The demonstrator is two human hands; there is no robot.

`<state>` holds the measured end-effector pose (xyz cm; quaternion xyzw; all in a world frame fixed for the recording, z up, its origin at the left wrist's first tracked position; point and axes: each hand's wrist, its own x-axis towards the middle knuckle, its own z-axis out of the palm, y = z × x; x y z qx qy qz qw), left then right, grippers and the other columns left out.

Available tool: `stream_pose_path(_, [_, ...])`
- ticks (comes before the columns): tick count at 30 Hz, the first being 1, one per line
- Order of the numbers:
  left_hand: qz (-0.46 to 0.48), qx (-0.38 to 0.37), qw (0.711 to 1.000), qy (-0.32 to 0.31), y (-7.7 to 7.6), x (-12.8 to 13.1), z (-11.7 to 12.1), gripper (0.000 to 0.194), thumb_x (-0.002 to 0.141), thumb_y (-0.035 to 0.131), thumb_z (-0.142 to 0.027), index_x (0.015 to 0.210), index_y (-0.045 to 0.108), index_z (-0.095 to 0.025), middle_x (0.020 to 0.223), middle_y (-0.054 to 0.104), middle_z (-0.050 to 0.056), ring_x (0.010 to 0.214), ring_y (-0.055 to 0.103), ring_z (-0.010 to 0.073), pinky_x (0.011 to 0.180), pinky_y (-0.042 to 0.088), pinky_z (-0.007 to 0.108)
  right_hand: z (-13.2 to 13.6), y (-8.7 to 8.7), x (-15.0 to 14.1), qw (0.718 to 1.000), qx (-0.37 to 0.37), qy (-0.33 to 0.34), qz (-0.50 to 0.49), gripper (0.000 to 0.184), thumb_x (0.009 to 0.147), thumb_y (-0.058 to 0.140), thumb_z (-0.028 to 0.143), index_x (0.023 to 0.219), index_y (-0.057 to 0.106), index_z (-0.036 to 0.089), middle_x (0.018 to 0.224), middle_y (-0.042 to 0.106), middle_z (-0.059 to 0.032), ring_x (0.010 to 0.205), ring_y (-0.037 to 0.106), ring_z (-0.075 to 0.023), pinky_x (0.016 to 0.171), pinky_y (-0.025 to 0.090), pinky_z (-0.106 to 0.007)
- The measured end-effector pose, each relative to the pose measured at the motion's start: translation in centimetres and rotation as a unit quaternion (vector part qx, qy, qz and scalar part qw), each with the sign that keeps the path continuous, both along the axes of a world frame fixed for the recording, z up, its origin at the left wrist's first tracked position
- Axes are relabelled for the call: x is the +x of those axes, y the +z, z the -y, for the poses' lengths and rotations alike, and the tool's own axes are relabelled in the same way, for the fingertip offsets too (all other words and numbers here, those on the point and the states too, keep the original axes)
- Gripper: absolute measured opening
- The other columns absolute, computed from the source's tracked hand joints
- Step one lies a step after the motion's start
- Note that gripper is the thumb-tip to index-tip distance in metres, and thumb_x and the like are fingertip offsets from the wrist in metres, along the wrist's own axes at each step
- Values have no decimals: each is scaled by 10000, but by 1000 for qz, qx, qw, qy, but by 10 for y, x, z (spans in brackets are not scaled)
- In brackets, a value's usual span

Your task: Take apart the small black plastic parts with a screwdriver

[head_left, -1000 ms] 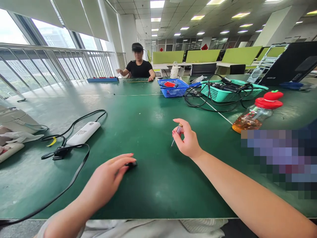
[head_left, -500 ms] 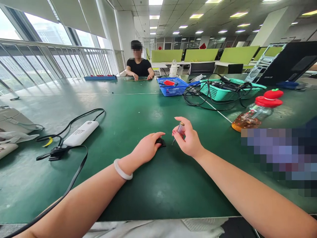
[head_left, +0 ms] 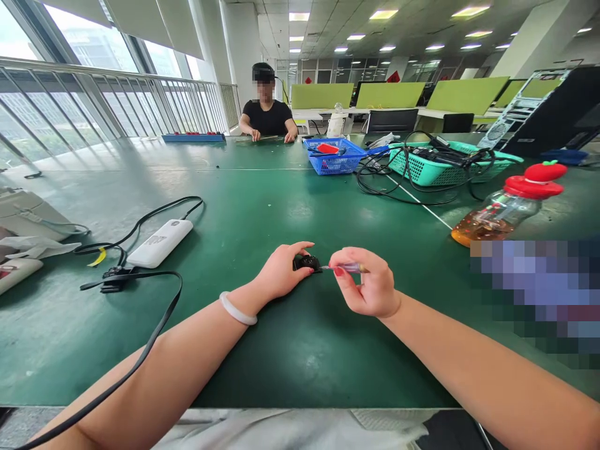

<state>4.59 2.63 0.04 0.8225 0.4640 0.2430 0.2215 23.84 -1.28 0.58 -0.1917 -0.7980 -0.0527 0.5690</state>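
My left hand (head_left: 281,273) rests on the green table (head_left: 290,350), its thumb and fingers closed around a small black part (head_left: 309,263) whose exact kind I cannot make out. From the right, my right hand (head_left: 375,289) pinches a small screwdriver (head_left: 350,267) with a clear handle. The screwdriver lies nearly level, its thin shaft pointing left. Its tip is at the right edge of the black part; whether they touch is too small to tell.
On the left lie a white power bank (head_left: 160,244) and a black cable (head_left: 162,319) crossing over my left forearm. Farther back are a blue basket (head_left: 334,165), a teal basket (head_left: 417,174) with cables, and a red-lidded bottle (head_left: 515,203). A person (head_left: 267,112) sits opposite.
My right hand has turned the screwdriver from steeply upright to nearly level, bringing its tip to the black part. More of that part shows between my left fingers. The view has shifted slightly.
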Motion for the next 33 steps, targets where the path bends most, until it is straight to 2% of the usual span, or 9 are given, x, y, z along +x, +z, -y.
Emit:
stream_pose_path(5, [-28,49,998,14,-2,1,4,473,860,645,-263,1325,571,-218,1116,721,47,1202,533,258,1064,443,416,-2,-2,-2,999,3,38,29,525,871,506,52,1342,393,257,918,673,-53,710,658,-162,631,593,-316])
stream_pose_path(12, [-36,19,999,15,-4,1,1,456,860,639,-268,1312,596,-234,1172,702,55,1198,551,244,1059,457,395,-2,-1,0,998,-32,11,61,402,875,509,56,1231,443,230,895,666,-51,705,652,-159,640,593,-312])
stream_pose_path(17, [-33,19,999,-2,-3,-1,-1,368,874,620,-307,1235,657,-243,1184,708,40,1177,563,242,1052,461,387,-7,-4,-2,996,26,24,85,460,876,500,34,1283,402,224,937,674,-63,715,646,-167,631,574,-321])
stream_pose_path(22, [-31,16,999,-4,-2,-2,-1,356,863,625,-302,1211,676,-246,1180,718,32,1157,573,251,1046,465,406,-7,1,0,992,44,13,121,426,875,501,37,1251,422,222,886,669,-47,692,610,-157,599,510,-285])
stream_pose_path(25, [-32,13,999,2,-1,-1,-1,363,854,622,-266,1213,677,-255,1184,717,28,1168,571,252,1053,464,410,-2,7,0,981,77,8,177,336,861,483,39,1141,477,225,856,663,-40,674,567,-156,584,445,-283])
stream_pose_path(28, [-31,18,999,2,-2,-1,-2,377,840,631,-230,1212,677,-260,1179,720,23,1174,569,248,1062,461,408,5,9,-6,959,110,24,259,220,868,451,73,1003,537,224,787,638,-23,596,475,-148,575,372,-292])
stream_pose_path(33, [-31,13,999,8,-3,-1,-2,380,840,637,-216,1216,675,-252,1165,726,24,1170,567,240,1056,465,396,13,3,-20,925,75,49,368,158,911,456,155,859,598,197,670,558,12,547,387,-130,574,294,-295])
